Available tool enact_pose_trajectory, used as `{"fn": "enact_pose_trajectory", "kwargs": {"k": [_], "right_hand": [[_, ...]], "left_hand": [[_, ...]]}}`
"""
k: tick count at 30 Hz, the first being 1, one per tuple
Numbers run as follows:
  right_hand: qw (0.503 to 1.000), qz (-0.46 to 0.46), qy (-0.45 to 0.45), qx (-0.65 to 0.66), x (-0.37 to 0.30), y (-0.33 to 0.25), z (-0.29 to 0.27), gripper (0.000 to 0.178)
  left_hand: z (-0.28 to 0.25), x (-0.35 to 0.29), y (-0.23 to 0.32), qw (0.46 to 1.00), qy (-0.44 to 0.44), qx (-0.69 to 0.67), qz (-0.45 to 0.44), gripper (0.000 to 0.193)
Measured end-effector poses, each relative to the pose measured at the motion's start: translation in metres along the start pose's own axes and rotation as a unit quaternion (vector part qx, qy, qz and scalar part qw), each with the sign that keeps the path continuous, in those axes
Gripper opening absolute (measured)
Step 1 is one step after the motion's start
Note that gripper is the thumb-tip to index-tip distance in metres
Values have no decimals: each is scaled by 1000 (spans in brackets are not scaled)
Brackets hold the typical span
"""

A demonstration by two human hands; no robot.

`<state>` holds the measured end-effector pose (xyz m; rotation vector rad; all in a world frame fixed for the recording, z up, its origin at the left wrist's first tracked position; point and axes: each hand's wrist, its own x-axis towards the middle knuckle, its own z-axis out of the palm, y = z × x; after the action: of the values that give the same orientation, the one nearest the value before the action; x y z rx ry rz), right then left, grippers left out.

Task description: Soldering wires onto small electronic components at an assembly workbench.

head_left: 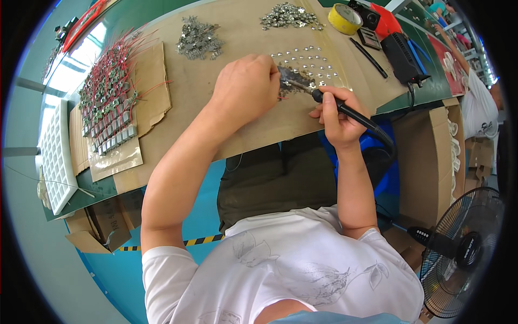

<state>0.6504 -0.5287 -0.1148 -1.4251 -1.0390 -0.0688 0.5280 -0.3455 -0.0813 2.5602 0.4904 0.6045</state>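
My right hand (pixel 343 117) grips a soldering iron (pixel 317 95) by its black handle, and the metal tip points left over a dark, scorched patch (pixel 295 77) of the brown work sheet. Close to that tip, my left hand (pixel 246 81) is closed with the fingertips pinched together. Whatever those fingers hold is hidden behind them. Rows of small shiny metal pieces (pixel 308 58) lie just beyond the iron. Farther back are a heap of silvery metal parts (pixel 291 16) and a greyer heap (pixel 199 39) of small metal parts.
Wired circuit boards (pixel 110 97) crowd cardboard at the left, near a white gridded tray (pixel 57 156). At the back right sit yellow tape (pixel 345 19), a black stick-shaped tool (pixel 369 58) and a black box-shaped device (pixel 402 58). A fan (pixel 464 249) stands right. Another person works beyond.
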Motion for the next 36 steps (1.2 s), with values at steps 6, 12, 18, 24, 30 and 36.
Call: {"fn": "enact_pose_trajectory", "kwargs": {"k": [6,12,18,24,30,36], "right_hand": [[998,35,8,56,-1,3,-1,10],[997,55,10,46,-1,-1,-1,10],[998,50,3,33,1,-3,-1,8],[999,47,5,23,1,-3,-1,7],[999,43,1,24,3,-6,1,6],[1000,25,-8,-3,6,-3,0,5]], "left_hand": [[-6,5,2,968,85,-213,-103,11],[-18,-3,5,981,-61,-174,-52,13],[-14,-3,5,990,-51,-117,65,12],[-6,0,1,987,39,-156,-25,8],[0,-1,-1,996,30,-75,28,7],[2,0,-2,998,10,-65,13,9]]}}
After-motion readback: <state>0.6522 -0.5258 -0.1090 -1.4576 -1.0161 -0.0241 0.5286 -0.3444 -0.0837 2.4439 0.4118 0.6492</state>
